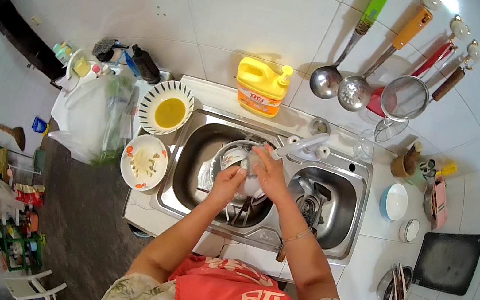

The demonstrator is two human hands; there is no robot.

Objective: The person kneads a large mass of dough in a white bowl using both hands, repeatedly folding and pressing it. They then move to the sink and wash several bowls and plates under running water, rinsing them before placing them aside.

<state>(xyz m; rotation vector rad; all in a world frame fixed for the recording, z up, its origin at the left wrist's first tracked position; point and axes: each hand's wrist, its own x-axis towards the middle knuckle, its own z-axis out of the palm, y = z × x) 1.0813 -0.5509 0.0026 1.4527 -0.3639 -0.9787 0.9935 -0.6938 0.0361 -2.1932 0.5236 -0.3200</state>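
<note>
Both my hands are over the larger left basin of the steel sink [187,170], below the white faucet [301,147]. A pale, rounded bowl [252,184] is between them, partly covered by my fingers. My left hand [227,186] is closed on its near left side, thumb and fingers together. The fingers of my right hand [268,174] lie curved along its right side, close to the faucet's spout. Beneath them a metal basin [217,158] holds a patterned white dish [233,157]. Chopsticks or similar thin utensils [238,212] stick out below my hands.
Left of the sink stand a striped bowl [148,105] of yellow liquid and a plate [126,161] with food scraps. A yellow detergent jug [260,88] stands behind. Ladles [326,82] and a strainer [406,99] hang on the wall. The right basin [337,226] holds dark utensils.
</note>
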